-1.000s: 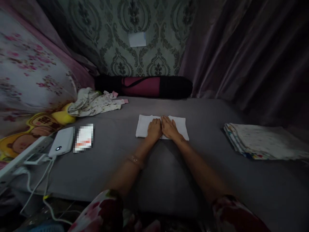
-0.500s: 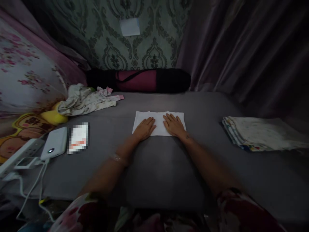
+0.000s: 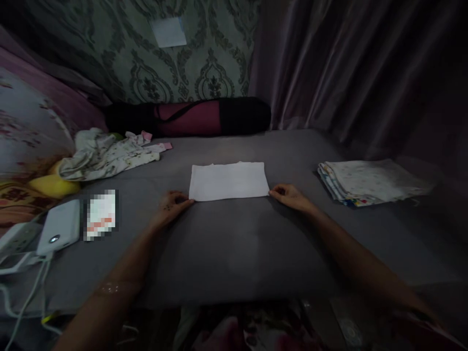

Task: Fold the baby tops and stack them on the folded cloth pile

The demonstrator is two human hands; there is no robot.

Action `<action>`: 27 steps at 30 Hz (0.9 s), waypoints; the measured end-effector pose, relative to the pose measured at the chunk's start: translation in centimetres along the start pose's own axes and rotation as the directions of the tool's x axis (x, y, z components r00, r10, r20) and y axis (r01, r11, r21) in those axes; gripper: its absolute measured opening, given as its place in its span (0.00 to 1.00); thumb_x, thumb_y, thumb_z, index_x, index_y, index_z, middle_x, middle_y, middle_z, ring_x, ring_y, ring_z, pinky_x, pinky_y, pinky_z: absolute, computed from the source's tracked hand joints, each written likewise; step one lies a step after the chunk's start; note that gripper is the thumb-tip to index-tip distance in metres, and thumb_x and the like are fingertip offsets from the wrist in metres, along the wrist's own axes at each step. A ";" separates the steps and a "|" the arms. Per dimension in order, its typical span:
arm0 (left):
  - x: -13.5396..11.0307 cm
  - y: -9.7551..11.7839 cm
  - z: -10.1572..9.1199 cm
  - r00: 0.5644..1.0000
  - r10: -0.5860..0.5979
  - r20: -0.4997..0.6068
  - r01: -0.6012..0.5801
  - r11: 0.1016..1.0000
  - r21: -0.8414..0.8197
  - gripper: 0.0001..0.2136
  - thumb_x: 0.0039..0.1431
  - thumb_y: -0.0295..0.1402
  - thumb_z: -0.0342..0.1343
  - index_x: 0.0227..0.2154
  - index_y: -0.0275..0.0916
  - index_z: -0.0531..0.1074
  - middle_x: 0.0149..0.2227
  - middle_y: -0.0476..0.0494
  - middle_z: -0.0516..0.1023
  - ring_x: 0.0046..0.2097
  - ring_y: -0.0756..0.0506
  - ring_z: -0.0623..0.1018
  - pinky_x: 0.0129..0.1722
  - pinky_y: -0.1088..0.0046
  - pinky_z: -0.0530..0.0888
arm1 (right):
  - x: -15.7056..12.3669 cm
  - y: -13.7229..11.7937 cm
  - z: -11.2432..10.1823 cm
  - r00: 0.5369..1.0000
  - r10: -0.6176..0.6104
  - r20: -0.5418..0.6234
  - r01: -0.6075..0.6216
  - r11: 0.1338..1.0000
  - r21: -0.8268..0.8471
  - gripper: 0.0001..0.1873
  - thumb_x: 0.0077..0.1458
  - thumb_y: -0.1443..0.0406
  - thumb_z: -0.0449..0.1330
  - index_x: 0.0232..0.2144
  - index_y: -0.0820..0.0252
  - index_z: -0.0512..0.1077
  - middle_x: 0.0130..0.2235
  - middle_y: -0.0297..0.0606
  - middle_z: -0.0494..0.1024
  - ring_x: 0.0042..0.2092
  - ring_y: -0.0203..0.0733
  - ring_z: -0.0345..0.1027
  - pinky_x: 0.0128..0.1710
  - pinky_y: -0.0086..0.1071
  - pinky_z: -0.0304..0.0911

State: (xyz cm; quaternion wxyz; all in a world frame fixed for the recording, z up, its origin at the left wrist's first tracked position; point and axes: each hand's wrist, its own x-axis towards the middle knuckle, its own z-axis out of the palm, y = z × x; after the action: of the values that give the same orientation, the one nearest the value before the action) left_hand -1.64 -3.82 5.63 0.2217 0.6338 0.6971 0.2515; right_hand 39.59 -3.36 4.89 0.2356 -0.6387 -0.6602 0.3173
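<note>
A folded white cloth [image 3: 228, 181] lies flat on the grey bed surface [image 3: 234, 243] in the middle of the view. My left hand [image 3: 171, 206] pinches its near left corner with curled fingers. At the near right corner, my right hand [image 3: 288, 196] pinches the cloth the same way. Both forearms reach forward from the bottom of the view.
A stack of folded patterned cloths [image 3: 369, 181] sits at the right. Crumpled baby clothes [image 3: 106, 154] lie at the back left beside a floral pillow [image 3: 25, 131]. A white power bank [image 3: 58, 233] with cables is at the left edge. A dark and pink roll [image 3: 190, 117] lies along the wall.
My hands slid apart from the middle of the white cloth to its near corners and went from lying flat to pinching. The view shifted to the right.
</note>
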 end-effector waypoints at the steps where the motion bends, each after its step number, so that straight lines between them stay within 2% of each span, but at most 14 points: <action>1: -0.1 0.3 0.1 1.000 0.006 0.019 -0.006 1.000 -0.025 0.13 0.46 0.44 0.62 0.29 0.39 0.77 0.43 0.41 0.77 0.47 0.40 0.74 0.45 0.69 0.71 | -0.1 -0.1 0.2 1.000 -0.003 0.020 0.003 0.999 0.036 0.14 0.50 0.55 0.58 0.31 0.60 0.74 0.29 0.33 0.76 0.32 0.36 0.68 0.30 0.26 0.61; 3: -0.3 0.9 0.5 0.999 -0.016 0.031 0.019 0.995 -0.102 0.14 0.46 0.43 0.61 0.31 0.38 0.78 0.43 0.41 0.77 0.46 0.41 0.75 0.43 0.69 0.71 | -0.2 -0.5 0.4 1.000 0.009 0.022 -0.011 0.996 0.087 0.12 0.48 0.57 0.61 0.30 0.60 0.74 0.28 0.32 0.75 0.31 0.35 0.67 0.29 0.25 0.61; 6: -0.3 1.2 1.2 0.997 -0.076 0.010 0.076 0.964 -0.253 0.17 0.45 0.44 0.62 0.34 0.38 0.78 0.39 0.42 0.79 0.40 0.42 0.77 0.37 0.69 0.72 | -0.1 -1.1 0.5 0.999 0.046 -0.016 -0.044 0.991 0.125 0.08 0.46 0.61 0.62 0.29 0.59 0.73 0.27 0.31 0.74 0.29 0.34 0.67 0.28 0.25 0.61; 9: -0.1 1.0 1.8 0.997 -0.079 0.024 0.082 0.912 -0.402 0.19 0.43 0.45 0.63 0.35 0.37 0.78 0.36 0.43 0.79 0.38 0.43 0.77 0.35 0.70 0.71 | 0.1 -1.4 0.5 0.998 0.056 -0.019 -0.053 0.989 0.141 0.07 0.45 0.63 0.63 0.29 0.59 0.73 0.26 0.31 0.74 0.27 0.34 0.66 0.27 0.25 0.60; 12: 0.1 0.7 2.1 0.997 -0.075 0.017 0.074 0.881 -0.468 0.19 0.43 0.44 0.63 0.35 0.37 0.78 0.36 0.42 0.79 0.39 0.43 0.77 0.36 0.71 0.72 | 0.3 -1.5 0.5 0.998 0.068 0.000 -0.067 0.987 0.146 0.06 0.44 0.64 0.63 0.28 0.59 0.73 0.24 0.31 0.73 0.26 0.34 0.65 0.26 0.26 0.59; 16: 0.7 0.0 1.5 1.000 -0.019 0.016 0.024 0.924 -0.381 0.15 0.48 0.43 0.60 0.34 0.37 0.77 0.39 0.42 0.79 0.42 0.44 0.76 0.40 0.71 0.72 | 0.5 -1.5 0.3 0.998 0.062 0.020 -0.064 0.985 0.162 0.04 0.44 0.63 0.62 0.25 0.59 0.72 0.24 0.30 0.72 0.25 0.33 0.63 0.25 0.26 0.57; 20: 1.1 -0.9 -0.2 0.990 0.106 0.088 -0.093 0.986 -0.141 0.10 0.51 0.40 0.57 0.29 0.37 0.77 0.42 0.41 0.76 0.45 0.43 0.75 0.47 0.68 0.71 | 0.6 -1.4 0.2 0.998 0.041 0.038 -0.046 0.988 0.150 0.06 0.45 0.62 0.61 0.24 0.58 0.70 0.22 0.29 0.70 0.24 0.33 0.60 0.23 0.26 0.54; 23: 1.3 -1.3 -1.0 0.980 0.145 0.135 -0.147 0.989 0.006 0.09 0.51 0.38 0.57 0.27 0.38 0.77 0.46 0.40 0.74 0.47 0.43 0.74 0.51 0.66 0.70 | 0.6 -1.4 0.0 0.997 0.030 0.076 -0.038 0.995 0.098 0.06 0.46 0.62 0.60 0.23 0.58 0.70 0.21 0.29 0.69 0.24 0.33 0.60 0.23 0.26 0.53; 27: 1.6 -1.7 -1.8 0.963 0.177 0.203 -0.193 0.979 0.059 0.10 0.52 0.39 0.56 0.28 0.38 0.76 0.46 0.41 0.74 0.48 0.43 0.74 0.52 0.66 0.70 | 0.9 -1.1 -0.7 0.989 -0.010 0.148 0.010 1.000 0.002 0.06 0.47 0.61 0.59 0.24 0.58 0.70 0.22 0.30 0.71 0.25 0.34 0.63 0.24 0.26 0.56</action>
State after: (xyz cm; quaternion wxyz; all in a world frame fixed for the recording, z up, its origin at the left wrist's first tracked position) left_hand -4.20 -2.49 5.99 0.2398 0.7261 0.6189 0.1798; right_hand 39.33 -2.36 6.08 0.1881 -0.6098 -0.6789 0.3630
